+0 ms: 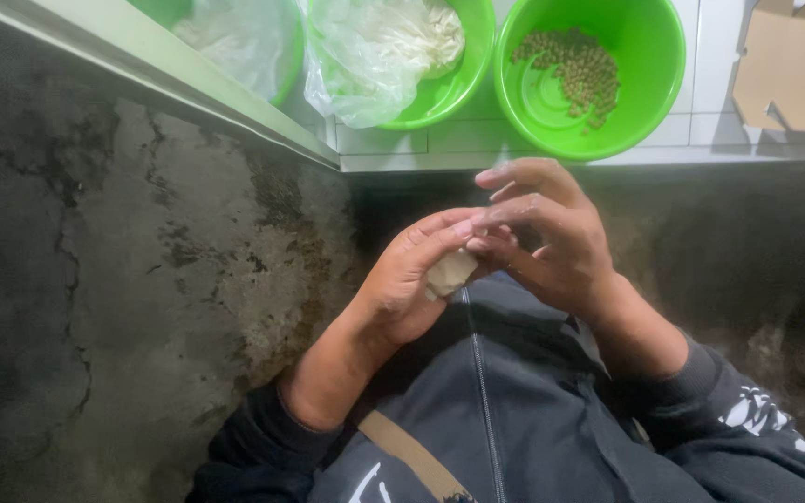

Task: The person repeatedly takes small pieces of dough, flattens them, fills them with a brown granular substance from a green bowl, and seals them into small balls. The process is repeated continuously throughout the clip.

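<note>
1. While the left hand (402, 279) cups a pale dough lump (449, 272), the right hand (552, 237) pinches its top edge — both closed on it, over the lap.
2. Lump unsealed, it seems — shaping unfinished.
3. Green basin of brown beans (589, 70) sits on the tiled ledge (607, 154).

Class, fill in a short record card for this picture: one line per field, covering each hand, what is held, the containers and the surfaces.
Left hand: left hand cupped around a small pale beige lump
Right hand: right hand with fingertips on the same lump
Grip: both hands closed on the lump
Nearest container: round green plastic basin holding small brownish-green beans
Other container: green plastic bowl with a clear plastic bag of white material
Ledge: white tiled ledge
Floor: dark cracked concrete floor
</note>
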